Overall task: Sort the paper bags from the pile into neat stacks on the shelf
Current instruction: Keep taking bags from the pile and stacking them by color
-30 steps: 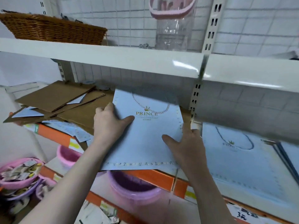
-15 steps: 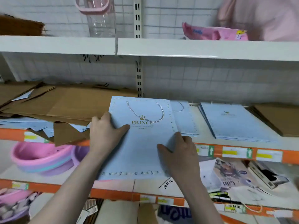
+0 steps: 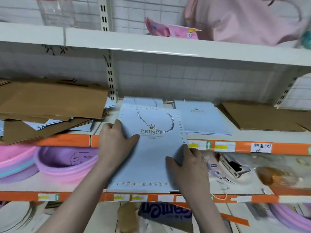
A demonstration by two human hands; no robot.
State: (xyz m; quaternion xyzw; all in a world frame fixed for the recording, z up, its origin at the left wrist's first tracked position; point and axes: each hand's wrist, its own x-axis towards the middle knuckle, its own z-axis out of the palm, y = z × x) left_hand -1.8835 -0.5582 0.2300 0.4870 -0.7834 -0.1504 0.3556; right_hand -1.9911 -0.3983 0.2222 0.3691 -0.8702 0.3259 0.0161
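A flat light-blue paper bag (image 3: pixel 151 153) printed "PRINCE" with a cord handle is held out over the front of the shelf (image 3: pixel 252 147). My left hand (image 3: pixel 116 143) grips its left edge, thumb on top. My right hand (image 3: pixel 186 163) grips its right edge lower down. Under its far end lies another light-blue bag (image 3: pixel 143 101). A stack of blue bags (image 3: pixel 202 118) sits just to the right, and a stack of brown bags (image 3: pixel 257 116) further right. The mixed pile of brown and blue bags (image 3: pixel 50 106) is on the left.
An upper white shelf (image 3: pixel 151 46) overhangs with pink packets (image 3: pixel 170 30) and a clear container (image 3: pixel 55 12). Pink and purple plastic basins (image 3: pixel 64 163) sit on the lower shelf at left, and boxed goods (image 3: pixel 234 165) at right.
The view has swung right from the mixed pile to the sorted stacks. Both hands carried the blue bag rightward and forward, keeping the same grip.
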